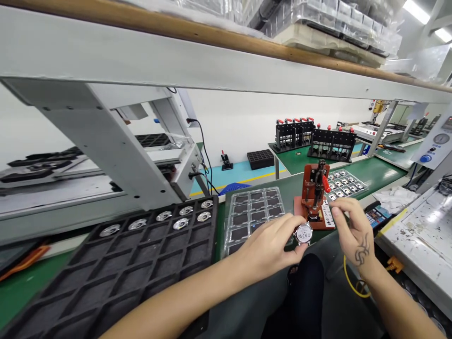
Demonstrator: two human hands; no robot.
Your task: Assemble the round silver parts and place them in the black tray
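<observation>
My left hand point(270, 242) pinches a round silver watch case point(303, 233) between thumb and fingers. Its printed back, with a CE mark, faces me. Just beyond it stands a small red-brown toggle press point(315, 193) with a red-tipped lever, on a base bearing a white handwritten label. To the right of that base is my right hand point(353, 230), fingers loosely bent and apart, with nothing visible in them. Left of the press lies a clear plastic tray point(249, 197) with dark compartments, partly covered by my left hand and forearm.
A black foam tray point(155, 268) at left holds several round metal parts in its far compartments. Behind the press, another clear tray point(348, 182) holds several similar parts. Black clamp fixtures point(294, 134) stand on a farther green table. A shelf beam point(226, 66) crosses overhead.
</observation>
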